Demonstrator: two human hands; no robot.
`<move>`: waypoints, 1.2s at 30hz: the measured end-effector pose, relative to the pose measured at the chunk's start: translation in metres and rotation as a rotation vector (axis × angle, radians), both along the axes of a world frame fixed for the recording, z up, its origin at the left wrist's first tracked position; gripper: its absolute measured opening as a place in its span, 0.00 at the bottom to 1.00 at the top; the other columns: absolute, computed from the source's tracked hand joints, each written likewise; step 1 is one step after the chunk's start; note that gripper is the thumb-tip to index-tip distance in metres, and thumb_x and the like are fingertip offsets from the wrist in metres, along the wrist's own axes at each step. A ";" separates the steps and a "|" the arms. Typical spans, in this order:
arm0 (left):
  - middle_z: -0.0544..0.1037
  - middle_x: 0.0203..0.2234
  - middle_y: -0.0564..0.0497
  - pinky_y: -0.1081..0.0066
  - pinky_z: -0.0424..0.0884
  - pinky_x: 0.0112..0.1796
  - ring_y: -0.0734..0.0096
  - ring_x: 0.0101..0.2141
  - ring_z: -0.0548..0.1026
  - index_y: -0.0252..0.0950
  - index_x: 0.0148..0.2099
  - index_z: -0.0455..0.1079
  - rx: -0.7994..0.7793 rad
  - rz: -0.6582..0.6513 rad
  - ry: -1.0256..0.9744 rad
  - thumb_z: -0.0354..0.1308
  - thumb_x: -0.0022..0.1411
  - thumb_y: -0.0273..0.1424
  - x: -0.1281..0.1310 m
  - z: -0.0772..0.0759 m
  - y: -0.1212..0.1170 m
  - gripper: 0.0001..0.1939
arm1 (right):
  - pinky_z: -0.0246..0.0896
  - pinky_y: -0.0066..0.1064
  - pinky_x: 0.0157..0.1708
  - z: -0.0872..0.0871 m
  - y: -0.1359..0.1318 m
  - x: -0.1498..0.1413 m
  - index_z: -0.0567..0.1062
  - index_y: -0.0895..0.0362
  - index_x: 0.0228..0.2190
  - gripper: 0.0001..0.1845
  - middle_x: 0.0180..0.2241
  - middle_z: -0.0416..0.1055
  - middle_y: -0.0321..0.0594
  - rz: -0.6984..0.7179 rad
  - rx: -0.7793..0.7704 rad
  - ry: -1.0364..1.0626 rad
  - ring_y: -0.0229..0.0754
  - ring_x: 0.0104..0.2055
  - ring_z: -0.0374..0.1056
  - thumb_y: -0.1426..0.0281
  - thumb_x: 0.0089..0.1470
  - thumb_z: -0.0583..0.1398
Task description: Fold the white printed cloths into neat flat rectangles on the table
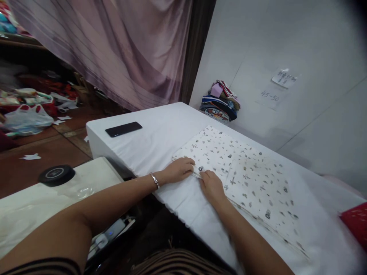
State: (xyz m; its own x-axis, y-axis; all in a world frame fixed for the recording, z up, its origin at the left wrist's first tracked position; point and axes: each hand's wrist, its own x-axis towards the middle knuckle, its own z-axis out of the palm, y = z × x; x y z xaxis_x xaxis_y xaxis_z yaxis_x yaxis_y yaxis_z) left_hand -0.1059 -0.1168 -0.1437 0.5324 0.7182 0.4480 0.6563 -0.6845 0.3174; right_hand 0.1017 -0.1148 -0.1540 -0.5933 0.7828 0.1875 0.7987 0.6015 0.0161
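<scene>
A white printed cloth (243, 179) with small dark motifs lies folded in layers on the white-covered table (160, 126). At its near edge, my left hand (181, 169) grips the hem with curled fingers, a bracelet on the wrist. Just to the right, my right hand (211, 186) pinches the same edge between thumb and fingers. A short strip of the edge shows between the two hands. The rest of the cloth spreads flat to the right, its layered near edge running past my right forearm.
A black phone (124, 129) lies at the table's left end. Folded clothes (220, 101) are stacked against the wall. A red object (355, 225) sits at the right edge. On a lower white surface at left rests a round black object (56, 175). Bags (27, 118) lie on the floor.
</scene>
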 end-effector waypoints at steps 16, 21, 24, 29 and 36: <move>0.73 0.35 0.50 0.68 0.60 0.41 0.69 0.37 0.67 0.35 0.32 0.67 0.168 0.021 0.363 0.43 0.66 0.26 0.007 0.001 0.001 0.13 | 0.57 0.31 0.39 -0.002 -0.002 -0.002 0.71 0.57 0.43 0.13 0.39 0.68 0.44 -0.009 0.011 -0.036 0.44 0.42 0.61 0.71 0.59 0.52; 0.73 0.35 0.51 0.68 0.60 0.41 0.70 0.37 0.67 0.35 0.32 0.66 0.154 0.020 0.370 0.43 0.66 0.26 0.003 -0.001 -0.002 0.13 | 0.56 0.32 0.38 0.000 -0.002 -0.003 0.71 0.57 0.42 0.12 0.38 0.67 0.44 -0.005 0.032 -0.077 0.44 0.41 0.61 0.72 0.60 0.51; 0.73 0.35 0.51 0.68 0.60 0.42 0.70 0.37 0.68 0.35 0.33 0.66 0.136 0.027 0.338 0.43 0.66 0.26 0.003 -0.002 -0.001 0.12 | 0.56 0.33 0.37 -0.001 -0.001 -0.005 0.70 0.56 0.44 0.12 0.38 0.67 0.44 0.009 0.046 -0.115 0.44 0.40 0.61 0.72 0.59 0.51; 0.74 0.33 0.52 0.69 0.62 0.41 0.71 0.36 0.69 0.36 0.38 0.65 0.045 0.062 0.237 0.48 0.63 0.27 -0.002 -0.001 -0.005 0.05 | 0.55 0.33 0.36 0.002 0.002 -0.015 0.69 0.57 0.42 0.10 0.39 0.67 0.44 0.061 0.094 -0.158 0.45 0.41 0.60 0.73 0.59 0.52; 0.74 0.39 0.49 0.65 0.63 0.44 0.67 0.41 0.70 0.37 0.47 0.63 0.014 0.166 0.204 0.50 0.60 0.25 -0.010 -0.001 -0.009 0.12 | 0.56 0.35 0.36 0.002 0.007 -0.031 0.68 0.58 0.44 0.12 0.38 0.67 0.44 0.103 0.120 -0.168 0.46 0.40 0.61 0.75 0.58 0.51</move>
